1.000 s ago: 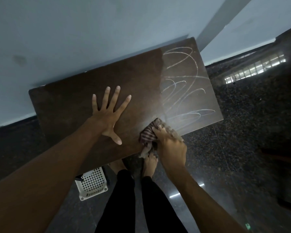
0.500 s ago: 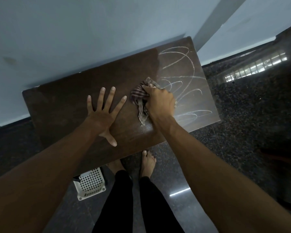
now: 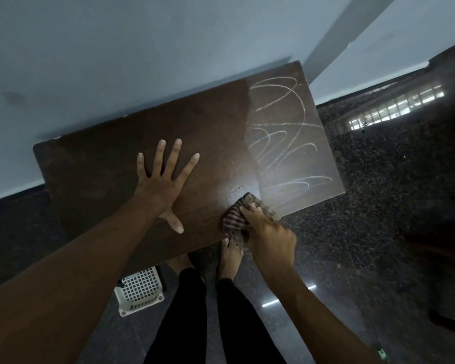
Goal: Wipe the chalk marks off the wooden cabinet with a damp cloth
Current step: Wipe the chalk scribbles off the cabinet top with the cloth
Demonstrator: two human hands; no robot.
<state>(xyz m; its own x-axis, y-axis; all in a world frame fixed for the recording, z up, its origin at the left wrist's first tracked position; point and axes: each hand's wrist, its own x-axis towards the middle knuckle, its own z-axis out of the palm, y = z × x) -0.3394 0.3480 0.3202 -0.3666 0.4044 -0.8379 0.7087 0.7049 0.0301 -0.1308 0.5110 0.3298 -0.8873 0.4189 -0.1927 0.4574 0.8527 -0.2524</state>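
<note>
Left hand [image 3: 159,189] flat, fingers spread, on dark cabinet top [image 3: 95,177]. Right hand [image 3: 269,237] grips striped cloth [image 3: 234,219] at near edge, beside chalk marks [image 3: 281,143].

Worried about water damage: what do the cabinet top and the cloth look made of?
The cabinet top: dark brown wood or veneer, seemingly glossy varnish, since it mirrors light. The cloth: soft striped woven fabric, bunched in the right hand.

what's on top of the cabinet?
Chalk marks at its right end, left hand flat, right hand gripping the cloth at the near edge. Surface under the cloth is hidden.
</note>
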